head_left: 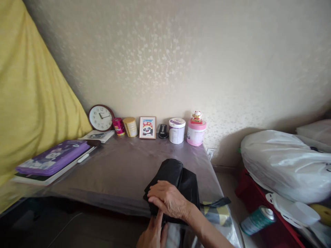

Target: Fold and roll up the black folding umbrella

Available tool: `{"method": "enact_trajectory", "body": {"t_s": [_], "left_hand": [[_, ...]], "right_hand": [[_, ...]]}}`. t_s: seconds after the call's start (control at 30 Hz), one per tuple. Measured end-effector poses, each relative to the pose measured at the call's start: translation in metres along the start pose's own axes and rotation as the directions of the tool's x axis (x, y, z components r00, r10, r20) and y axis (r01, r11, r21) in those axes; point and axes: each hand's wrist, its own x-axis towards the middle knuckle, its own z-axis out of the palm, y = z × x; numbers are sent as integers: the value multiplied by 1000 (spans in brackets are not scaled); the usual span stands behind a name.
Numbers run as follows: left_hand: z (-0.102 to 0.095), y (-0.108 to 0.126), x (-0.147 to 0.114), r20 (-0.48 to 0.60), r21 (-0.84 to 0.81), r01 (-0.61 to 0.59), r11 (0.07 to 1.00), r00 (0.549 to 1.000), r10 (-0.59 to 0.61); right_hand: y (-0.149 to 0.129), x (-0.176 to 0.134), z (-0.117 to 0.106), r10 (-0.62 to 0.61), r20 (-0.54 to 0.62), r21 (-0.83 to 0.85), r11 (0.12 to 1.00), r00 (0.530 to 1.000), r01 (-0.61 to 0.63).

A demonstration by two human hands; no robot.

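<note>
A black folded umbrella [190, 184], its cloth in loose pleats, lies at the near edge of the table, and a strap [217, 203] sticks out from it to the right. My right hand [168, 199] lies across the cloth with its fingers curled over the folds. Just below, my left hand [152, 234] grips the near end of the umbrella, index finger stretched up against the right hand. The part between the left thumb and index finger is mostly hidden.
Along the wall stand a round clock [100, 117], a framed panda picture [147, 127], a white-and-purple tub [177, 131] and a pink tub [196, 133]. A purple case [54, 156] lies left. At right are a spray can [257, 220], a red box [244, 186] and a white bag [284, 165].
</note>
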Motion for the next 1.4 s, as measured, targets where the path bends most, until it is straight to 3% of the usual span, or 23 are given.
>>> {"method": "enact_trajectory", "body": {"t_s": [0.07,0.3,0.47,0.6,0.73,0.9,1.0,1.1,1.27,1.4], "left_hand": [[1,2,-1,-31,-23,11,1000,999,-12],[-2,7,-1,-62,-71,4,997,998,-9],[-10,11,-2,-15,-71,53,996,998,-54],[-15,11,-4,-30,-113,31,993,999,-35],[-17,2,-3,-23,-223,-29,974,999,25],[-11,-9,-1,-61,-262,-105,959,994,92],[-9,-10,-2,-57,-263,-98,960,995,86],[-11,-7,-4,-52,-259,-89,962,996,78],[-20,2,-7,-75,-261,-71,963,996,54],[-24,7,-7,-57,-254,-56,966,997,42]], "right_hand": [[10,-2,1,68,-66,-20,997,996,-69],[61,11,9,141,-34,-160,976,989,-145],[93,22,4,262,-188,-225,926,947,-302],[107,9,-8,356,-347,-184,881,868,-435],[109,-35,-26,478,-474,66,857,739,-512],[104,-99,-33,699,-420,292,708,579,-643],[95,-121,-27,769,-360,424,640,529,-641],[82,-128,-23,781,-304,475,621,546,-623],[61,-127,-23,715,-348,411,698,606,-587],[50,-127,-23,615,-379,324,788,692,-523]]}}
